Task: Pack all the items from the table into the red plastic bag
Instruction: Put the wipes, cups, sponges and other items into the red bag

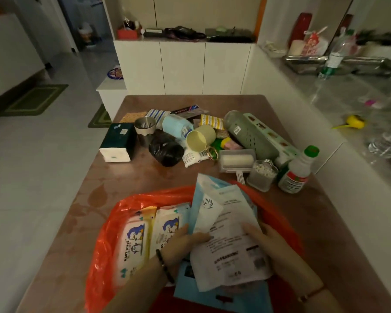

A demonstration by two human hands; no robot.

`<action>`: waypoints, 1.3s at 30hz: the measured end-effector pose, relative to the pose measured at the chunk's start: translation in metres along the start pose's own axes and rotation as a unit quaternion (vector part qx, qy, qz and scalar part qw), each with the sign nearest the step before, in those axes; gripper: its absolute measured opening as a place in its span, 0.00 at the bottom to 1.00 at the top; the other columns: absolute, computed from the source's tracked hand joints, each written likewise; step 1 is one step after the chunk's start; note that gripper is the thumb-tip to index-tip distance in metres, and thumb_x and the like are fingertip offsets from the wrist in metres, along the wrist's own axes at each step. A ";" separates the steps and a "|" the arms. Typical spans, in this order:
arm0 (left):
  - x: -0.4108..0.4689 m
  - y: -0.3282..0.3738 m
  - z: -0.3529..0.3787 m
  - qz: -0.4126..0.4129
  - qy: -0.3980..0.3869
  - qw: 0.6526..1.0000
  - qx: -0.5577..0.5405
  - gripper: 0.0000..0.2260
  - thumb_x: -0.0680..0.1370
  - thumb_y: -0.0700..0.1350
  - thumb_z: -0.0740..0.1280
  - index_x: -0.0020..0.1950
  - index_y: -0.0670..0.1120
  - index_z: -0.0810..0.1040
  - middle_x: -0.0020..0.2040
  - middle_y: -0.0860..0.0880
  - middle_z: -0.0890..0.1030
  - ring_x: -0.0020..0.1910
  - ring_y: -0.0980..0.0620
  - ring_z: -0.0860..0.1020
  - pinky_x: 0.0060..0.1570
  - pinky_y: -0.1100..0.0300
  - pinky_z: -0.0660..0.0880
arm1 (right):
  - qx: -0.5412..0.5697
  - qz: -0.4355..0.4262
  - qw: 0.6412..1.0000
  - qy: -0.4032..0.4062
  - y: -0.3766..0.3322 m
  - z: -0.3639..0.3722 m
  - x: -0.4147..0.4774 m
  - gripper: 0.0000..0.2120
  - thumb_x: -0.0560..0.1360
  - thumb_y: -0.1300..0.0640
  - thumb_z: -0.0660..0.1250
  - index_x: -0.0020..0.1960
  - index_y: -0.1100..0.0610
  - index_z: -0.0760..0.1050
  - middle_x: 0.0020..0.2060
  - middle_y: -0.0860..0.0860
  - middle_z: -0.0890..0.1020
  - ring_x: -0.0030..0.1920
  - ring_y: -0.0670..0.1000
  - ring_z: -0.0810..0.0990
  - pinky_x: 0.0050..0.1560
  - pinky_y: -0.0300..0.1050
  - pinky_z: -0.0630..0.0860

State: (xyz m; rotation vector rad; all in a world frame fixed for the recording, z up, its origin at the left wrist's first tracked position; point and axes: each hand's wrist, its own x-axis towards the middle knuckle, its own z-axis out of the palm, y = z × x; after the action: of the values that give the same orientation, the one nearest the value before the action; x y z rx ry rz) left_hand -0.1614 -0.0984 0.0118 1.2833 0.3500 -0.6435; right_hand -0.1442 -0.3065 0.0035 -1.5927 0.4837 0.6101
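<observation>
Both hands, left hand (185,239) and right hand (278,247), pinching a sheaf of flat white and blue packets (224,224) by its sides over the open red plastic bag (104,240), two baby wipes packs (149,233) already inside (lying flat), remaining clutter (203,136) heaped farther back on the brown table (127,177)

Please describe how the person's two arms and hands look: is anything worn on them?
Both forearms are bare, no sleeves visible. The left hand has a bracelet of dark round beads at its wrist. The right hand has a thin bracelet with one small bead. No gloves; rings cannot be seen.
</observation>
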 end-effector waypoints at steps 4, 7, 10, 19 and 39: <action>0.005 0.010 0.006 0.034 -0.041 0.991 0.119 0.04 0.77 0.44 0.62 0.50 0.50 0.75 0.45 0.50 0.82 0.40 0.54 0.82 0.42 0.61 0.81 | 0.050 0.047 0.996 -0.061 0.009 -0.005 0.005 0.22 0.61 0.54 0.73 0.52 0.65 0.80 0.45 0.62 0.85 0.46 0.62 0.84 0.49 0.55 0.81; 0.018 0.032 -0.005 0.187 0.116 0.928 0.299 0.05 0.78 0.49 0.60 0.52 0.53 0.73 0.50 0.54 0.79 0.51 0.54 0.78 0.48 0.66 0.76 | 0.105 0.023 0.992 -0.063 0.015 -0.014 0.010 0.13 0.69 0.60 0.70 0.52 0.65 0.79 0.46 0.63 0.85 0.44 0.62 0.84 0.42 0.52 0.82; 0.050 0.057 -0.026 0.235 0.227 0.809 0.489 0.22 0.76 0.50 0.63 0.69 0.50 0.65 0.67 0.48 0.70 0.68 0.49 0.67 0.65 0.56 0.67 | 0.046 0.003 0.997 -0.054 0.016 -0.020 0.012 0.13 0.71 0.60 0.69 0.54 0.63 0.78 0.44 0.61 0.85 0.45 0.61 0.85 0.46 0.54 0.81; 0.110 0.068 -0.052 0.148 0.214 0.818 0.512 0.11 0.79 0.47 0.59 0.54 0.43 0.76 0.54 0.45 0.79 0.52 0.47 0.76 0.51 0.59 0.72 | -0.116 -0.015 0.980 -0.163 0.003 -0.019 0.027 0.11 0.71 0.62 0.70 0.54 0.60 0.78 0.45 0.54 0.86 0.45 0.52 0.85 0.44 0.43 0.81; 0.030 0.026 -0.016 0.459 0.002 0.618 0.639 0.19 0.72 0.58 0.61 0.60 0.54 0.70 0.57 0.50 0.79 0.58 0.58 0.68 0.59 0.60 0.68 | -0.401 -0.470 0.780 0.097 0.037 -0.012 -0.018 0.15 0.75 0.41 0.60 0.58 0.46 0.71 0.57 0.43 0.74 0.60 0.35 0.68 0.64 0.28 0.66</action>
State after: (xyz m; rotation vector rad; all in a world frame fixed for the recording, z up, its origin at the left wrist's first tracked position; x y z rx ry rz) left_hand -0.1205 -0.0866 0.0099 2.5120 -0.9857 0.1581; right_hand -0.1803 -0.3231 -0.0126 -2.4237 -0.5466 -0.1895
